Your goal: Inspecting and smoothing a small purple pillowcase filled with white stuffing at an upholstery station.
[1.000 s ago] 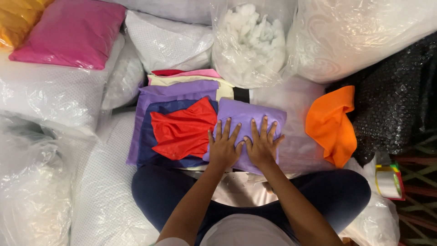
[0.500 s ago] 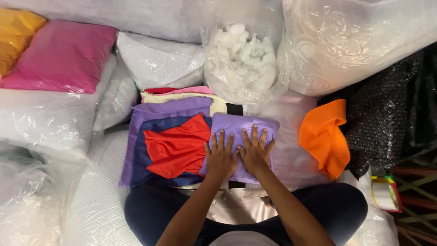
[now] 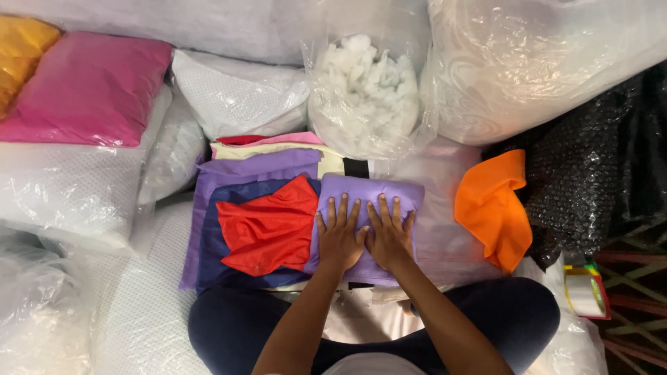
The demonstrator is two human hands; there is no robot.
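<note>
both hands lay flat, fingers spread, gripping nothing: left hand [image 3: 340,238] and right hand [image 3: 389,235] pressed side by side on a purple cushion [image 3: 368,198] atop stacked fabrics, beside red cloth [image 3: 271,226]. plastic-wrapped pillows [image 3: 69,194] and a stuffing bag [image 3: 365,97] crowded around.

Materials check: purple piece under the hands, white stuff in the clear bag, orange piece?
Purple cushion cover: looks like matte woven fabric, soft creases around both hands, left hand and right hand. White filling: fluffy clumps, probably fibre stuffing, in a glossy clear plastic bag. Orange cloth: thin matte fabric, draped folds.
</note>
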